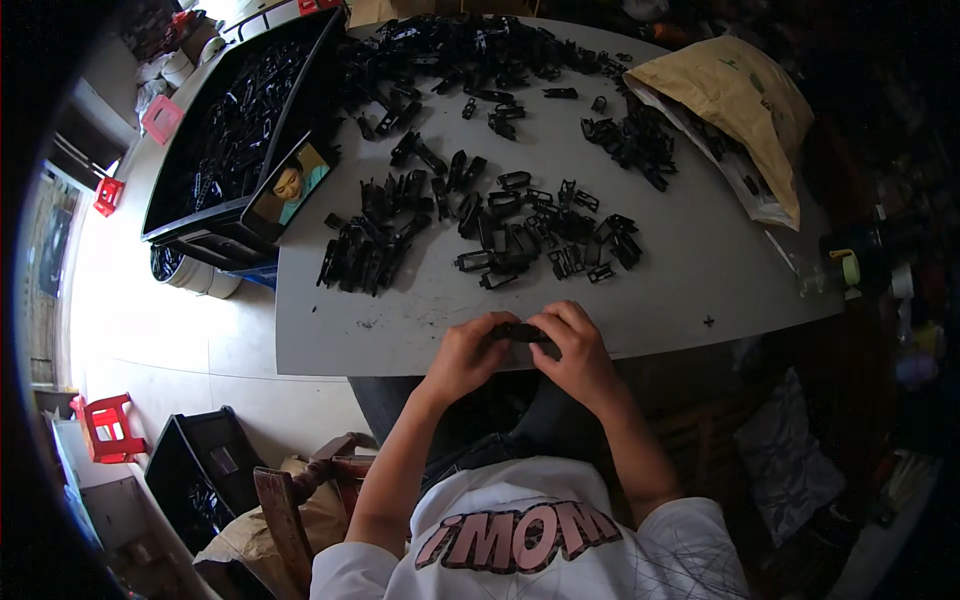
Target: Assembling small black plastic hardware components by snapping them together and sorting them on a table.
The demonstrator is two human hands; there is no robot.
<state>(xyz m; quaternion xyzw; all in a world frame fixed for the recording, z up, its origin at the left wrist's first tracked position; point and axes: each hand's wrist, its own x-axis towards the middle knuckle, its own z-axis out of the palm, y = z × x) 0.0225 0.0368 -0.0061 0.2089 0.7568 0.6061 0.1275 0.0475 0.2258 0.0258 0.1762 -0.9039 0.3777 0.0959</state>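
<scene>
Just above the table's near edge, both my hands grip one small black plastic part (522,333). My left hand (468,352) pinches its left end, and my right hand (577,352) closes on its right end. The fingers cover much of the part, so its exact kind is hidden. Beyond my hands, loose black frame-like plastic pieces (515,245) lie in a heap on the grey table (620,310). A second cluster of black pieces (370,250) sits to its left.
A large black crate (210,225) full of black parts stands at the left, with a phone (290,188) propped against it. More parts (450,50) cover the far edge. An open brown paper sack (735,95) lies at right. On the floor are a red stool (108,428) and black bin (200,470).
</scene>
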